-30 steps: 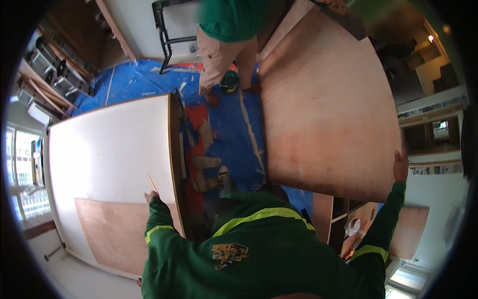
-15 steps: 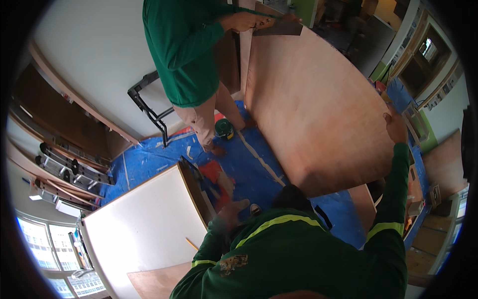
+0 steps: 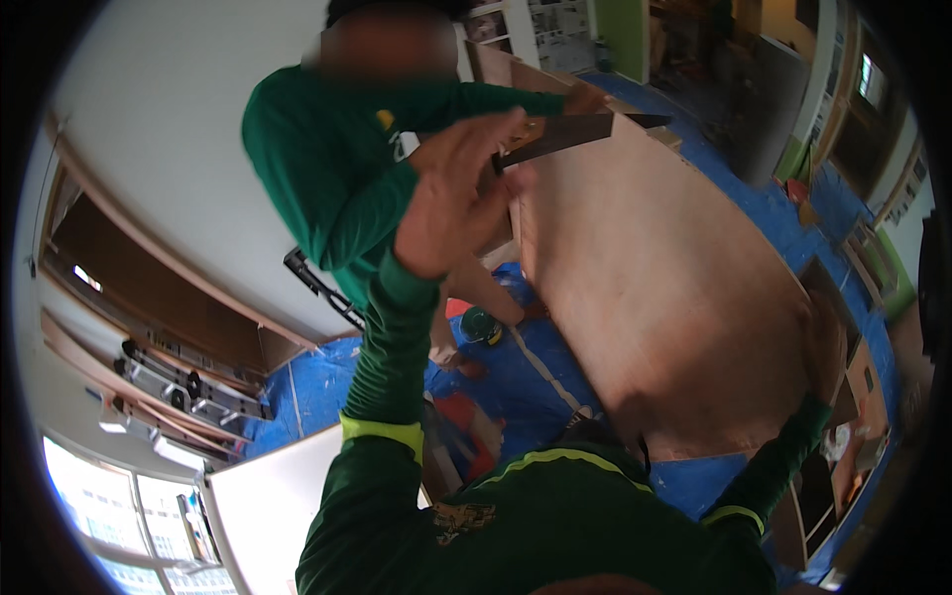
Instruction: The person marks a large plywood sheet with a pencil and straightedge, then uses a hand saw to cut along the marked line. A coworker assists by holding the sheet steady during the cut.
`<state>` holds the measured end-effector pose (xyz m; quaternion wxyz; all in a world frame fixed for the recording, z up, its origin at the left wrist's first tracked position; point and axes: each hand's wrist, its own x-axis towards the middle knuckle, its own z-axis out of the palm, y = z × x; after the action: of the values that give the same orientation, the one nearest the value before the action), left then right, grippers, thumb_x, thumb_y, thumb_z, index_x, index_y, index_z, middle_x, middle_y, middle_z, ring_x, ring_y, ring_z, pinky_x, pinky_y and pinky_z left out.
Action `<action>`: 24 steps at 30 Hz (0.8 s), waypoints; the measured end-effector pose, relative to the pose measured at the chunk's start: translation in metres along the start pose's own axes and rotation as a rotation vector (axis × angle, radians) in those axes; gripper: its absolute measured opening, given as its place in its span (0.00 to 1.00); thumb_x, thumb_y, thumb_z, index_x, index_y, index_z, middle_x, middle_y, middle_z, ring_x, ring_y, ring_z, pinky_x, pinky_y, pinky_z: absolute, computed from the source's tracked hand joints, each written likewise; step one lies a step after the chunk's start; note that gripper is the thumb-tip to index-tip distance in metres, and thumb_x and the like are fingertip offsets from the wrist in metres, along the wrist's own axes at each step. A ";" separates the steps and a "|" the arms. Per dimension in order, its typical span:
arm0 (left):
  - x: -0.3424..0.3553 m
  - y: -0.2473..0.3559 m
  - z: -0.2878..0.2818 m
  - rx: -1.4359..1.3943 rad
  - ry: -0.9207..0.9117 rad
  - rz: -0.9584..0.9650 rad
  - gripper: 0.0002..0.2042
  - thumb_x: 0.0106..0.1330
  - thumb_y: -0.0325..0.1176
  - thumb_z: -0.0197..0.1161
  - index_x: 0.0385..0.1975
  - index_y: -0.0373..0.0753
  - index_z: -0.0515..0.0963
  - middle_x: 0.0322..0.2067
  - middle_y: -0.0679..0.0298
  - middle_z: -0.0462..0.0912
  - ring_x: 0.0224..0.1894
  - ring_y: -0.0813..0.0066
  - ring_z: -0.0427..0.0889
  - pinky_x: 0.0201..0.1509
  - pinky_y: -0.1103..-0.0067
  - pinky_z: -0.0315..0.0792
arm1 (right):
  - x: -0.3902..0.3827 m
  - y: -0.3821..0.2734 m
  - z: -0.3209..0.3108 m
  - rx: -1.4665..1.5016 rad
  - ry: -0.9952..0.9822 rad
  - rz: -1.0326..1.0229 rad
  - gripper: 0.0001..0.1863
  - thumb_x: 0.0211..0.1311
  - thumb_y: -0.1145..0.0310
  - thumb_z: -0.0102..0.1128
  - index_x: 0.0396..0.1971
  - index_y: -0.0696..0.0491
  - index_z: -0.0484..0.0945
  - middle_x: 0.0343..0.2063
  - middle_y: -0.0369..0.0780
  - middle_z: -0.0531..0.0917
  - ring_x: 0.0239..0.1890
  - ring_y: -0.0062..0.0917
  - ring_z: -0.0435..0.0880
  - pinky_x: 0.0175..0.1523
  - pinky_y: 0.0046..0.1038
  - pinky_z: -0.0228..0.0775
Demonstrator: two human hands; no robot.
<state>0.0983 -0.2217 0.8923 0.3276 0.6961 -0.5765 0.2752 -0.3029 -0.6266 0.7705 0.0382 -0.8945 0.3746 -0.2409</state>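
Note:
A large plywood panel (image 3: 654, 288) stands on edge in front of me. My right hand (image 3: 821, 347) is at its right edge, with the fingers closed around it. My left hand (image 3: 451, 198) is raised toward the panel's far left corner, fingers apart, nothing in it, slightly blurred. Behind my left hand stands a co-worker in a green top (image 3: 307, 188). This person has a handsaw (image 3: 570, 137), whose dark blade lies across the panel's top corner. The co-worker's other hand (image 3: 585, 99) rests at the far edge. My left hand partly hides the saw's handle end.
Blue sheeting (image 3: 526, 397) covers the floor, with a green tub (image 3: 480, 325) by the co-worker's feet. A white board (image 3: 283, 506) is at lower left. A folded ladder (image 3: 188, 387) lies farther left. Wooden frames (image 3: 858, 416) are at my right.
My left hand has risen from low beside my body toward the saw. My right hand has moved lower along the panel's edge. The co-worker leans in, and the saw's blade shows more fully.

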 end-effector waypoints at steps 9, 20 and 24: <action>0.080 -0.159 0.097 0.160 -0.407 -0.379 0.25 0.78 0.44 0.67 0.67 0.36 0.78 0.59 0.46 0.82 0.59 0.46 0.85 0.62 0.63 0.79 | 0.015 -0.036 0.011 0.129 0.249 0.025 0.24 0.71 0.62 0.71 0.63 0.54 0.82 0.56 0.50 0.84 0.62 0.49 0.82 0.62 0.43 0.75; 0.055 -0.182 0.112 -0.136 -0.777 -0.764 0.19 0.76 0.47 0.65 0.45 0.33 0.84 0.31 0.60 0.84 0.32 0.70 0.83 0.41 0.71 0.76 | 0.029 -0.162 0.074 0.784 0.019 -0.073 0.24 0.74 0.66 0.70 0.65 0.58 0.79 0.50 0.50 0.87 0.53 0.42 0.87 0.59 0.40 0.79; 0.031 -0.187 0.121 -0.286 -0.798 -0.856 0.20 0.76 0.49 0.62 0.48 0.35 0.84 0.27 0.62 0.85 0.29 0.72 0.84 0.38 0.69 0.78 | 0.056 -0.231 0.124 1.353 -0.272 0.131 0.30 0.80 0.60 0.66 0.72 0.59 0.72 0.44 0.47 0.89 0.48 0.31 0.89 0.57 0.34 0.80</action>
<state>0.2882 -0.3118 0.8130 0.2580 0.8650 -0.3546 -0.2437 -0.0613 -0.5141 0.7409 0.6487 -0.6720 0.1872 -0.3042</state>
